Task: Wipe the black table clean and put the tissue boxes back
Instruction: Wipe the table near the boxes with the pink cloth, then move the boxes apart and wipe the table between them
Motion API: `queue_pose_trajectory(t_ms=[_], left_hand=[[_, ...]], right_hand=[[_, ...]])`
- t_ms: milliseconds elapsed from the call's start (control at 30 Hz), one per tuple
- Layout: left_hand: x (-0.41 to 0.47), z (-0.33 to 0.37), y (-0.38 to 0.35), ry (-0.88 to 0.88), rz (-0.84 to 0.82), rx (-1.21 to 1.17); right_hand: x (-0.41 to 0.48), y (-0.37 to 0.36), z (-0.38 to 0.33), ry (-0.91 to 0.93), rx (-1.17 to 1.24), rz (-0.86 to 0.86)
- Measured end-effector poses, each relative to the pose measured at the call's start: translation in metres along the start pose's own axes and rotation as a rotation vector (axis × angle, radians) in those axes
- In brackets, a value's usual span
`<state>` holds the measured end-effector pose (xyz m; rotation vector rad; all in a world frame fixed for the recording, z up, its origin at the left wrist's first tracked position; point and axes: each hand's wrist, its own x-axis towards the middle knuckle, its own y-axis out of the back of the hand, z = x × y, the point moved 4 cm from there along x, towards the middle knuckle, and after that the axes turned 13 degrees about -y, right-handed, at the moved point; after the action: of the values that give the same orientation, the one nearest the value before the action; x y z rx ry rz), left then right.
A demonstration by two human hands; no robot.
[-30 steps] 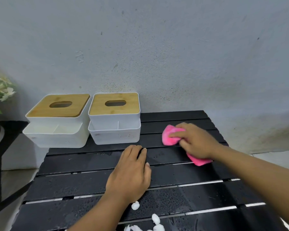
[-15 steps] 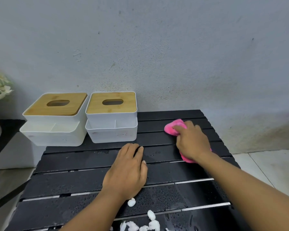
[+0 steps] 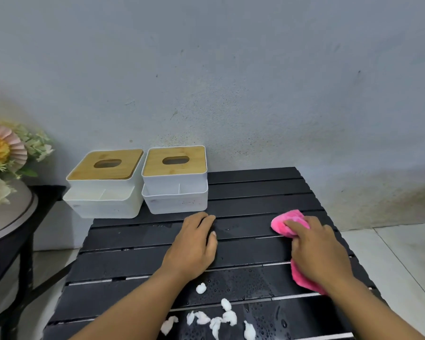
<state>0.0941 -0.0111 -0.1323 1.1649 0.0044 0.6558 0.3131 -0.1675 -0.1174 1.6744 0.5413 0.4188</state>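
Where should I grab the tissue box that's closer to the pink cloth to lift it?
Probably from above: span the tissue box across its white side walls, just below the wooden lid. The lid may lift off, and the other box leaves only a narrow gap on the left.

Pink cloth [image 3: 288, 222]: middle hidden under right hand [image 3: 317, 251]. Black table [image 3: 255, 192]: near edge cut off at frame bottom. Flowers [image 3: 3, 153]: cropped at left edge. Tissue boxes [image 3: 174, 200]: slots dark, contents unreadable.
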Motion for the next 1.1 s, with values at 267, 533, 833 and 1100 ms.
queue_pose_trajectory(t_ms=[267,533,833,1100], left_hand=[[0.021,0.0,0.055,0.224,0.118,0.347],[0.045,-0.034,0.056,0.263,-0.075,0.402],[0.074,0.019,0.037,0.08,0.021,0.35],[0.13,0.084,-0.01,-0.037,-0.036,0.408]], right_hand=[[-0.012,0.002,0.005,-0.004,0.052,0.084],[-0.014,0.004,0.007,0.054,0.019,0.132],[-0.014,-0.001,0.01,0.063,0.087,0.169],[-0.016,-0.004,0.017,-0.007,0.184,0.213]])
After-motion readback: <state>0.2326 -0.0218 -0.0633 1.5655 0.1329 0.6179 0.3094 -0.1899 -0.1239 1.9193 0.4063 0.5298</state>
